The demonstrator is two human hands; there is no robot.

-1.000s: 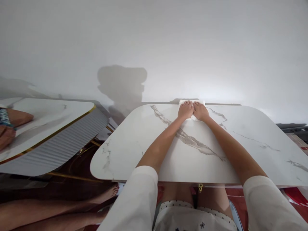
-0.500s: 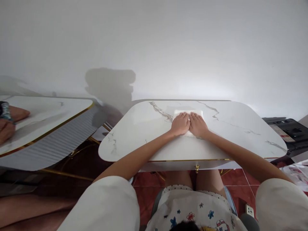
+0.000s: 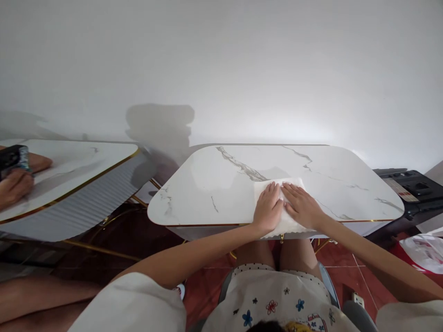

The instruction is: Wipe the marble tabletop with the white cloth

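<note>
A thin white cloth point(image 3: 289, 225) lies flat at the front middle of the white marble-patterned table point(image 3: 194, 189), its near part reaching over the gold-trimmed front edge. My left hand point(image 3: 268, 210) rests flat on the cloth's left half, fingers stretched forward and close together. On the right half, my right hand point(image 3: 302, 205) lies open, its fingers pointing forward and left and its thumb apart. The fingertips of both hands are close to each other. Below the edge, a small gold drawer knob point(image 3: 282, 238) shows partly.
To the left, another white gold-edged table point(image 3: 83, 161) bears a co-worker's hand point(image 3: 17, 186) beside a dark object point(image 3: 12, 159). A black appliance point(image 3: 420, 184) stands off the right end. A plastic bag point(image 3: 424, 251) is at lower right. A wall rises behind.
Both hands and the cloth have slid toward me, from the table's middle to its front edge. My hands have moved slightly apart, the right one now angled more leftward.
</note>
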